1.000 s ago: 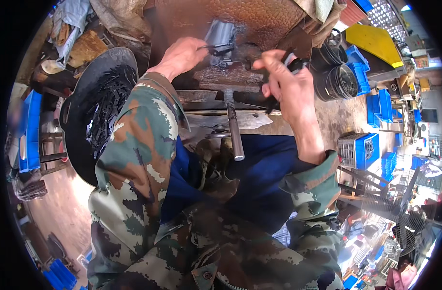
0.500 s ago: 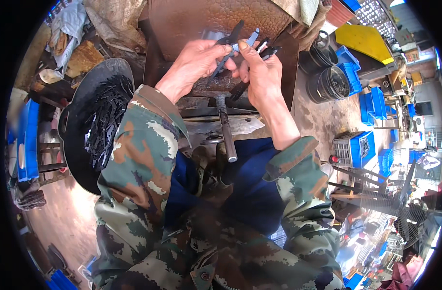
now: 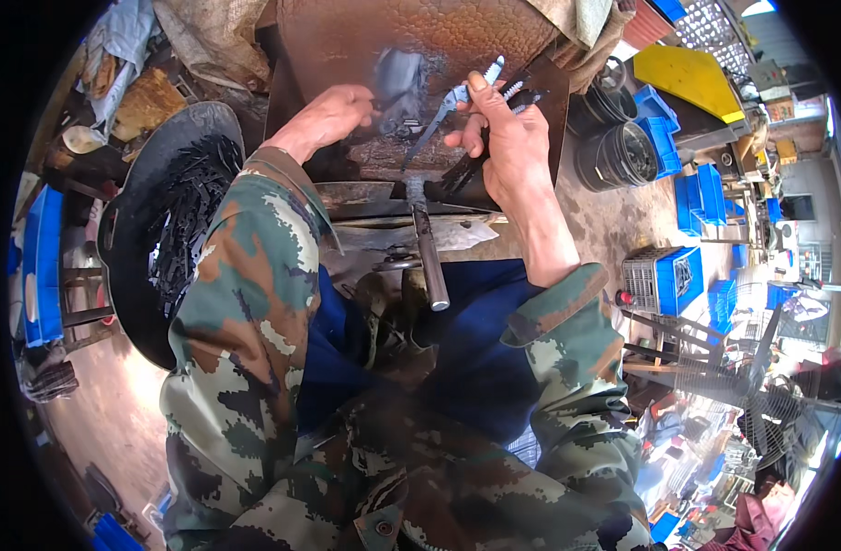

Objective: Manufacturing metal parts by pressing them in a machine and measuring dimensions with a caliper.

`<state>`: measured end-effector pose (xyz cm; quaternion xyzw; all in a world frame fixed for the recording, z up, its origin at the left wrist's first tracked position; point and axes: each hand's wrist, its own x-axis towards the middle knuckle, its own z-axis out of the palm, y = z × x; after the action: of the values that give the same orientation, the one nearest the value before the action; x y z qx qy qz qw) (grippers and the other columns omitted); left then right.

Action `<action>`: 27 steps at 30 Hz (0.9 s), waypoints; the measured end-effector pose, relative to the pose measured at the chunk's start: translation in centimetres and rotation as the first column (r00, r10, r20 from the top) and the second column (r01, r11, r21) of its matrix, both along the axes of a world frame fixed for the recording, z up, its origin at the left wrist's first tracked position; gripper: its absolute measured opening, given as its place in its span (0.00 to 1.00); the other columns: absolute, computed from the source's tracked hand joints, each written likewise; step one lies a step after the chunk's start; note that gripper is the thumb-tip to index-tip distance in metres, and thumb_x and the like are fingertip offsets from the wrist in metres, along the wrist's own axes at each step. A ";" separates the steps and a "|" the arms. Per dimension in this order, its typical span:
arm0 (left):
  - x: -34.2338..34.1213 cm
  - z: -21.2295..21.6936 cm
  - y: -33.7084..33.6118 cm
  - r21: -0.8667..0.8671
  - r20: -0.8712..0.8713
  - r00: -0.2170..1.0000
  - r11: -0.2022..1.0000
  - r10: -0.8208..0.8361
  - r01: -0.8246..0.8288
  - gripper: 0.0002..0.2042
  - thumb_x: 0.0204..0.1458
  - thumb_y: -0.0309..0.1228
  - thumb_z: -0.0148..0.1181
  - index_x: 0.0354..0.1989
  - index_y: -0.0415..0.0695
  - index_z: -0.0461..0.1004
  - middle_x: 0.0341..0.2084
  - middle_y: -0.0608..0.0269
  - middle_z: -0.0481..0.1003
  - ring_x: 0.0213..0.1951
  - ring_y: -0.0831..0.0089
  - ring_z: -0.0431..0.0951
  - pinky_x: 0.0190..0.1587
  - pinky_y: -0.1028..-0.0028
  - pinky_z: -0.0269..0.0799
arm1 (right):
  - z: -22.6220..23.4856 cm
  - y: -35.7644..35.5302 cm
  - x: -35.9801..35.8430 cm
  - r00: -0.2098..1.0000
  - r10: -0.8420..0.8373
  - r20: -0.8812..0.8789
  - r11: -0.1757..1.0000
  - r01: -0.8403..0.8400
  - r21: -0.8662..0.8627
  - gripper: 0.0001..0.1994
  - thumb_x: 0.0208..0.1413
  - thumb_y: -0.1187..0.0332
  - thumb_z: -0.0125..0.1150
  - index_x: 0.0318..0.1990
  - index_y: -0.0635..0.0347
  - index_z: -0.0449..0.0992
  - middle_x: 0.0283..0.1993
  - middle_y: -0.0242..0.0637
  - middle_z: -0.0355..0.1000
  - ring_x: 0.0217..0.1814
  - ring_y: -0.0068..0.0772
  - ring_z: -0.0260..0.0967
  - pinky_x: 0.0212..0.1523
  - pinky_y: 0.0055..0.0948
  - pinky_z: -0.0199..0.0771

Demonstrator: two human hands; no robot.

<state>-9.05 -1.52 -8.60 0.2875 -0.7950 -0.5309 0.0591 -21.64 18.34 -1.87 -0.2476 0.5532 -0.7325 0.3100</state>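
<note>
My right hand (image 3: 514, 142) is closed around several flat metal pieces with toothed ends. One bluish-grey piece (image 3: 451, 101) sticks out under the thumb, its long thin end slanting down to the left. Darker pieces (image 3: 461, 173) hang below the fingers. My left hand (image 3: 333, 115) is apart from the right, its fingers curled together over the left side of the brown work surface (image 3: 347, 46). Anything in its fingertips is too dark and blurred to make out. Below the hands, a metal rod (image 3: 429, 257) points toward me.
A black basin (image 3: 126, 303) with a heap of flat black metal pieces (image 3: 191, 225) stands at my left. To the right are black buckets (image 3: 618, 158), blue bins (image 3: 710, 195), a crate (image 3: 654, 280) and a fan (image 3: 760, 367). Sacking (image 3: 218, 37) hangs at the far left.
My left hand has moved left, away from the right hand and the grey piece. The right hand keeps its metal pieces and has shifted slightly right.
</note>
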 end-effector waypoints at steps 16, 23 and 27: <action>0.0 -1.4 0.3 -0.142 -0.041 0.969 0.962 -0.243 0.235 0.17 0.54 0.18 0.52 0.51 0.39 0.78 0.39 0.59 0.76 0.44 0.67 0.75 0.50 0.71 0.68 | 0.4 2.7 -2.5 0.862 -0.032 0.506 0.980 0.126 -0.151 0.13 0.69 0.60 0.51 0.41 0.64 0.69 0.39 0.42 0.73 0.44 0.45 0.76 0.49 0.50 0.81; 0.5 -0.5 1.2 -0.440 -0.003 0.975 0.876 -0.222 0.198 0.14 0.55 0.23 0.53 0.49 0.38 0.78 0.39 0.55 0.78 0.42 0.62 0.78 0.49 0.68 0.71 | 0.8 3.8 -2.7 0.871 0.023 0.491 0.978 0.082 -0.190 0.09 0.66 0.62 0.58 0.36 0.57 0.71 0.30 0.33 0.67 0.28 0.25 0.65 0.37 0.34 0.75; 0.3 1.0 2.4 -0.591 0.053 0.984 0.789 -0.171 0.169 0.14 0.56 0.29 0.54 0.48 0.38 0.78 0.42 0.48 0.79 0.46 0.54 0.79 0.52 0.65 0.72 | 1.2 4.9 -2.5 0.868 -0.008 0.496 0.987 0.088 -0.137 0.04 0.63 0.70 0.56 0.38 0.57 0.68 0.30 0.32 0.67 0.25 0.23 0.61 0.31 0.32 0.69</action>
<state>-8.77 0.92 -7.59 0.1810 -0.9434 -0.2597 0.0991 -24.10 23.22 -0.69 -0.0616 0.4029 -0.8196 0.4026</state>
